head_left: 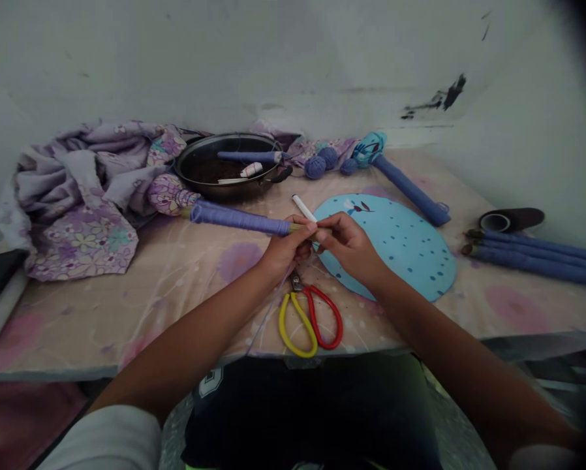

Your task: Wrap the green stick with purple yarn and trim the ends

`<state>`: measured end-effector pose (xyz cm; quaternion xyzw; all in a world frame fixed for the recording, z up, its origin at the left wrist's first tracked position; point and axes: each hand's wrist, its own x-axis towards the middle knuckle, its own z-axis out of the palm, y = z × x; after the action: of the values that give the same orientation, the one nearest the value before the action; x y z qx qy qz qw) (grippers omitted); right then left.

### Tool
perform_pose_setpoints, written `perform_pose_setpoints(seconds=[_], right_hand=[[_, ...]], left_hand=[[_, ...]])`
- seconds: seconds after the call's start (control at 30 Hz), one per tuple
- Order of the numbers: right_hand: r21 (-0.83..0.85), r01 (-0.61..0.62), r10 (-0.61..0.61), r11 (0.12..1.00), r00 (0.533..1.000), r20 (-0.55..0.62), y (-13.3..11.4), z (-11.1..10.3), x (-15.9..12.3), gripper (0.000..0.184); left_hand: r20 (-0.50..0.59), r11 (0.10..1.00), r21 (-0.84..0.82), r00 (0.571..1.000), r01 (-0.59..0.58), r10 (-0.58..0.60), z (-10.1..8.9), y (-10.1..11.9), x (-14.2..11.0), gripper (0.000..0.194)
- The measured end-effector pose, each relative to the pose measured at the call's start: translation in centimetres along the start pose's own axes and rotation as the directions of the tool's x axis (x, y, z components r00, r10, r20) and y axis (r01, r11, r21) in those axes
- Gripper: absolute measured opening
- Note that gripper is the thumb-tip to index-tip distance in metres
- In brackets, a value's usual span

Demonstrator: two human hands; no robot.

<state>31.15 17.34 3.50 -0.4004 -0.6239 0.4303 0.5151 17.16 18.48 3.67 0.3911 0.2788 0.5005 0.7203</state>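
Both my hands hold a thin stick [239, 219] wrapped in purple-blue yarn, with its bare end between them. My left hand [293, 247] is closed round the stick where the wrapping stops. My right hand [346, 241] pinches the bare tip. A loose strand of yarn [268, 313] hangs from my left hand toward the table edge. Scissors [310, 320] with one yellow and one red handle lie below my hands. A white marker-like tube [303, 207] sits just above my fingers. The light-blue dotted round piece [395, 241] lies flat beside and partly under my right hand.
At the back stands a black pan [224, 186] with a yarn-wrapped stick in it. Blue yarn balls [316, 167] lie right of it. Floral fabric [82, 202] is heaped at left. Several wrapped sticks [542, 254] and a dark hollow tube [513, 220] lie at right.
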Motion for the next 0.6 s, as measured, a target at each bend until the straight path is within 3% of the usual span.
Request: perform_pose_setpoints(seconds=[0.1, 0.13, 0.17, 0.23, 0.3, 0.33, 0.4, 0.47, 0.5, 0.53, 0.6], right_hand=[[0.08, -0.237, 0.231, 0.968, 0.97, 0.078, -0.51, -0.07, 0.08, 0.036], [0.072, -0.261, 0.253, 0.963, 0.962, 0.101, -0.61, -0.1, 0.11, 0.036], [0.047, -0.229, 0.224, 0.972, 0.97, 0.099, -0.65, -0.14, 0.14, 0.033], [-0.054, -0.04, 0.042, 0.998, 0.998, 0.045, -0.65, -0.22, 0.18, 0.03], [-0.156, 0.145, -0.149, 0.977, 0.989, -0.017, -0.7, -0.32, 0.21, 0.03], [-0.161, 0.166, -0.174, 0.973, 0.984, -0.038, -0.76, -0.37, 0.21, 0.03], [-0.067, 0.056, -0.059, 0.996, 0.998, -0.037, -0.89, -0.45, 0.2, 0.032], [0.012, -0.118, 0.118, 0.993, 0.993, 0.029, -0.96, -0.49, 0.15, 0.037], [0.003, -0.151, 0.151, 0.989, 0.987, 0.055, -0.95, -0.49, 0.12, 0.038], [-0.033, -0.127, 0.129, 0.991, 0.99, 0.059, -0.93, -0.49, 0.08, 0.036], [-0.114, 0.042, -0.039, 0.993, 0.999, 0.024, -0.89, -0.45, 0.02, 0.031]], left_hand=[[0.006, 1.0, 0.017, 1.0, -0.012, 0.012, -0.1, -0.01, 0.12, 0.032], [0.009, 1.0, 0.02, 1.0, -0.013, 0.013, -0.15, 0.0, 0.16, 0.032], [0.01, 1.0, 0.02, 1.0, -0.015, 0.015, -0.2, 0.01, 0.2, 0.032], [0.006, 0.999, 0.016, 1.0, -0.029, 0.029, -0.27, 0.1, 0.24, 0.033], [0.0, 0.999, 0.012, 0.999, -0.049, 0.049, -0.26, 0.24, 0.2, 0.034], [-0.001, 0.998, 0.015, 0.998, -0.057, 0.057, -0.23, 0.3, 0.16, 0.034], [0.006, 0.998, 0.025, 0.998, -0.063, 0.063, -0.12, 0.35, 0.06, 0.034], [0.022, 0.998, 0.036, 0.998, -0.055, 0.054, -0.01, 0.28, -0.03, 0.033], [0.027, 0.998, 0.036, 0.998, -0.05, 0.049, 0.03, 0.23, -0.05, 0.033], [0.032, 0.998, 0.032, 0.998, -0.046, 0.045, 0.05, 0.18, -0.07, 0.034], [0.036, 0.999, 0.018, 0.998, -0.045, 0.044, 0.03, 0.13, -0.07, 0.034]])
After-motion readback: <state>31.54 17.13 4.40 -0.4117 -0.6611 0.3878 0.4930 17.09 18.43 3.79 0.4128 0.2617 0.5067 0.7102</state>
